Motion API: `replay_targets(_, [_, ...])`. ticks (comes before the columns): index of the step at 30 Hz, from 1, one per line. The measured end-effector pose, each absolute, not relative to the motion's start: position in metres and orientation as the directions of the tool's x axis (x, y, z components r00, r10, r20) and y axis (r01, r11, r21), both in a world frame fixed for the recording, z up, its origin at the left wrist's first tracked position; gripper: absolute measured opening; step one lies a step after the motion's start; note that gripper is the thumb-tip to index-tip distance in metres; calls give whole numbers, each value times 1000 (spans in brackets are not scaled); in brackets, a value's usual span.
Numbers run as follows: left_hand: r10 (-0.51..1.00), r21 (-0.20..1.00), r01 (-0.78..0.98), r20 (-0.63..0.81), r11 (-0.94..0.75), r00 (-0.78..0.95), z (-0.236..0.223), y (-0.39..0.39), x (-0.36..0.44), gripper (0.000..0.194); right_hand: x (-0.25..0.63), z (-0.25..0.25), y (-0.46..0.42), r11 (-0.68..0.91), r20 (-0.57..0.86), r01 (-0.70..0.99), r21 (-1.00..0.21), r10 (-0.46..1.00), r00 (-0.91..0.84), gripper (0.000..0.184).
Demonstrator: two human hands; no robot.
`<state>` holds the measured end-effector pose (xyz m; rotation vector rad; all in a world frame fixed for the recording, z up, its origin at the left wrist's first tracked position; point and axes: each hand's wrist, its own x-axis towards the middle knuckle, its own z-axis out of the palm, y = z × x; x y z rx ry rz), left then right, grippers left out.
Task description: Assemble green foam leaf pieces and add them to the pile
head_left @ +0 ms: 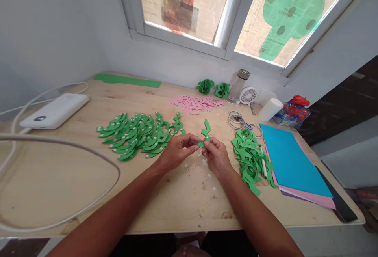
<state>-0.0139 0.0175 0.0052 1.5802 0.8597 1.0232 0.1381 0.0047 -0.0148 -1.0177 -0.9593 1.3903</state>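
A curvy green cutout [206, 127], apparently foam or card, stands upright between my hands. Its lower part is pinched in the fingers of my right hand [217, 155]. My left hand [180, 150] is closed in a pinch at the cutout's lower left end; the exact contact is partly hidden. To the left, a spread of similar green cutouts [138, 133] bears small pale squares at the ends. Right of my right hand lies a heap of green cutouts [249, 156] without visible squares. Tiny white scraps [209, 175] dot the table below my hands.
Pink cutouts [195, 104] lie behind my hands, with two green paper-like flowers [206, 86] near the wall. A glass bottle [235, 87], small fan [248, 95] and scissors [256, 129] sit back right. Blue sheets [295, 162] lie right; a white power bank [56, 111] and looping cable lie left.
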Motion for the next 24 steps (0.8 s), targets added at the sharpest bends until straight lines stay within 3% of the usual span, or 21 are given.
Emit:
replay_targets(3, [910, 980, -10, 186, -197, 371, 5, 18, -13, 20, 137, -15, 4, -32, -36, -269, -963, 999, 9, 17])
replay_targets(8, [941, 996, -65, 82, -65, 329, 2, 19, -10, 29, 136, -19, 5, 74, 68, -72, -995, 994, 83, 21])
replay_targets(18, [957, 989, -149, 42, 1, 286, 3, 21, -9, 20, 140, -18, 0, 220, 244, 305, -927, 969, 40, 21])
replay_targets(24, [933, 960, -234, -64, 154, 353, -2, 25, -14, 29, 141, -20, 4, 233, 245, 236, -943, 969, 21, 25])
